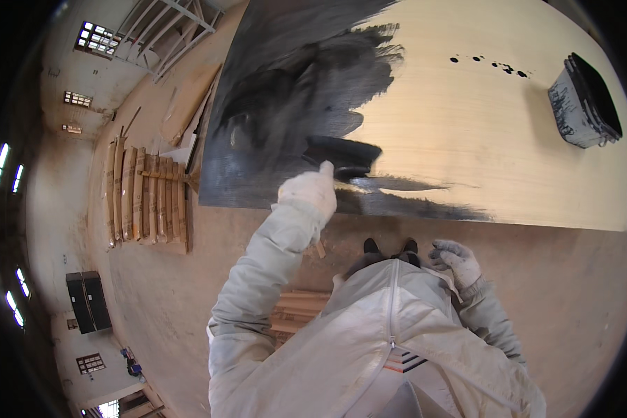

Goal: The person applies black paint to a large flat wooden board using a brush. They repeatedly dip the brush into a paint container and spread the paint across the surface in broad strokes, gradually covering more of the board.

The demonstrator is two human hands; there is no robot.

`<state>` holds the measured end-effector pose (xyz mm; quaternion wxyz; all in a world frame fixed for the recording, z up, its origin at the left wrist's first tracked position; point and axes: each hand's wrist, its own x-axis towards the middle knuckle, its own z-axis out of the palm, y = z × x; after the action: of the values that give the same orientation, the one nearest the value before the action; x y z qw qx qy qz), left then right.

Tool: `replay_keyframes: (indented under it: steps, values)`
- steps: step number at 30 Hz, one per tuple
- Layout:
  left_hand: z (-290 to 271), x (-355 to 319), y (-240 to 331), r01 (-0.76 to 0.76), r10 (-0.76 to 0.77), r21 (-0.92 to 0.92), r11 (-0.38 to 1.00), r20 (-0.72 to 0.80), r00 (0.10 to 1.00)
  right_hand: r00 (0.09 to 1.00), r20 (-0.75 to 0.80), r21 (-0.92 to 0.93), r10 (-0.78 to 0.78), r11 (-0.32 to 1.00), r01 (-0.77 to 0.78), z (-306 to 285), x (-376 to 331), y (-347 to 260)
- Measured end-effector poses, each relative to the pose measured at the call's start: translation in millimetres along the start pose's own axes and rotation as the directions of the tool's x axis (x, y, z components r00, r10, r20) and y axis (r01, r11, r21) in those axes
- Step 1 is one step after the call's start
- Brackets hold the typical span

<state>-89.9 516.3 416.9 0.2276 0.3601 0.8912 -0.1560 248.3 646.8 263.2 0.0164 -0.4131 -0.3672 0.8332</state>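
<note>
While the left hand (310, 191) has a firm grip on a wide black spreader (343, 153) — can't really tell if it's a brush or a pad, tbh — the right hand (458, 263) just hangs loose by the waist, off the near edge of the board, fingers half bent and gripping nothing that I can see. Both are in whitish work gloves, and the right one's fingers look pretty grubby with grey. The spreader sits down near the front edge of the big pale board (467, 150), right where the black coating (306, 87) meets bare surface. Everything left of it is dark and streaky, kinda patchy, and a couple of ragged streaks run off to the right along the near edge. Further back on the pale part there's a row of black drips (506, 68), and past those a squarish bucket (568, 111) stands on the right side of the board, black around the top with smears down its light wall. Down on the floor (550, 299) to the left there's a row of long brown wrapped packs (129, 195) — a white metal frame (171, 35) is over by the wall behind them.
</note>
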Motion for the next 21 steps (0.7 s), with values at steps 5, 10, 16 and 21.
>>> replay_keyframes:
  steps: [5,10,16,21]
  values:
    - [3,25,-3,-0.101,0.108,0.046,0.994,-0.219,0.97,0.99,-0.137,-0.159,-0.029,0.987,0.007,-61,47,58]
    - [11,-18,16,-0.128,0.137,0.108,0.986,-0.083,0.987,0.98,-0.189,-0.325,-0.066,0.946,0.0,-98,72,85]
    - [14,-6,-2,0.016,-0.019,-0.017,1.0,-0.18,0.983,0.976,-0.205,-0.316,-0.074,0.949,0.006,-126,100,119]
    - [23,-49,45,0.014,-0.013,0.063,0.998,-0.013,1.0,0.97,-0.138,-0.48,-0.2,0.87,0.111,-142,117,133]
